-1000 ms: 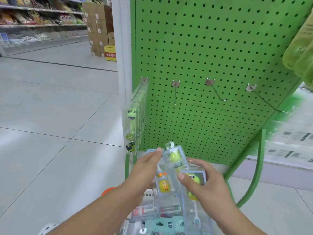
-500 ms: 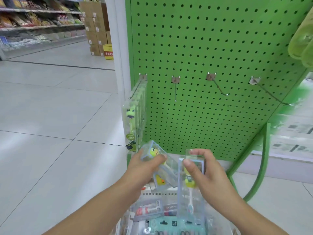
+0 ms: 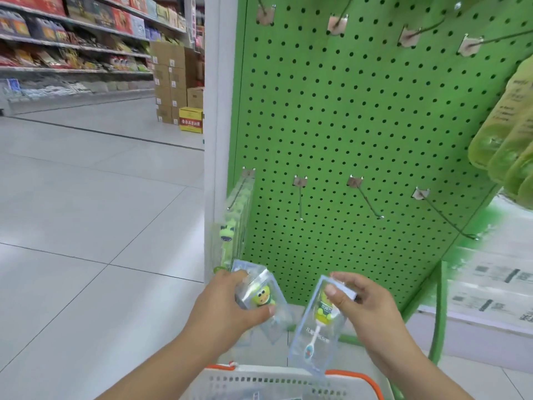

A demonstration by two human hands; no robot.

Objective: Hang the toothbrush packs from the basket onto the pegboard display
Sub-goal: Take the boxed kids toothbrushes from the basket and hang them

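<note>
My left hand (image 3: 227, 307) grips a bunch of clear toothbrush packs (image 3: 264, 301) with a yellow-green cartoon handle showing. My right hand (image 3: 360, 307) pinches the top of one clear toothbrush pack (image 3: 315, 330), which hangs upright with its bristles down. Both hands are raised above the white basket (image 3: 277, 379) with an orange handle at the bottom edge. Ahead stands the green pegboard (image 3: 360, 119). Several packs (image 3: 233, 223) hang on its leftmost lower hook. The hook beside them (image 3: 300, 197) and two hooks further right (image 3: 366, 197) are bare.
A row of bare hooks (image 3: 337, 23) runs along the pegboard's top. Yellow-green pouches (image 3: 507, 134) hang at the right edge. A green metal frame leg (image 3: 438, 307) stands right of my right hand. Stacked cartons (image 3: 176, 82) and stocked shelves line the aisle at the left.
Both hands have lifted the packs up out of the basket and moved apart. The view has tilted upward, so more of the pegboard shows and the basket has dropped to the bottom edge.
</note>
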